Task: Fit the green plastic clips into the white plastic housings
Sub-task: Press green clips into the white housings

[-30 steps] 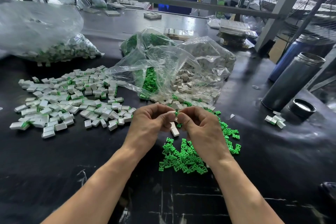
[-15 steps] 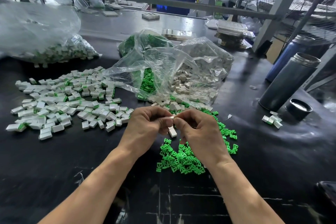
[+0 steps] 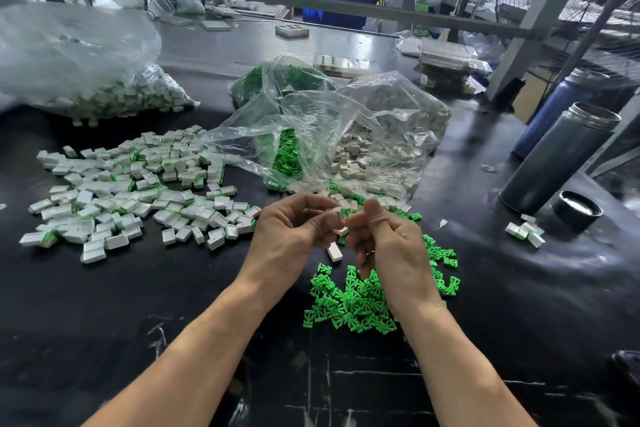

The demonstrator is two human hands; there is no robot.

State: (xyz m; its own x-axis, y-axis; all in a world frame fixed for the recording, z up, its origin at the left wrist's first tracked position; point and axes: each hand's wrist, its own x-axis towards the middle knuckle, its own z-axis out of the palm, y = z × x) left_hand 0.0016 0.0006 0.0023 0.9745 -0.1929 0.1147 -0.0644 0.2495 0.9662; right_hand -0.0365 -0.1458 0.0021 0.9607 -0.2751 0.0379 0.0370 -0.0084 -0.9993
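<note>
My left hand [image 3: 294, 229] and my right hand [image 3: 391, 243] meet fingertip to fingertip above the black table [image 3: 104, 305]. Together they pinch a small white housing [image 3: 341, 230]. Any clip in it is hidden by the fingers. My right thumb stands up above the pinch. A second white housing [image 3: 334, 251] shows just under the hands; I cannot tell whether it is held or lies on the table. Loose green clips [image 3: 349, 302] are heaped under my right wrist. Housings with green clips fitted [image 3: 131, 191] are spread out to the left.
A clear bag [image 3: 329, 135] behind the hands holds green clips and white housings. A second bag of fitted parts [image 3: 86, 80] lies far left. To the right stand a grey flask [image 3: 557, 159], a blue flask [image 3: 554, 107], a lid [image 3: 576, 210] and a few housings [image 3: 526, 234].
The green clip seen between my fingertips a second ago no longer shows. My right thumb has lifted, and the hands have stayed in place.
</note>
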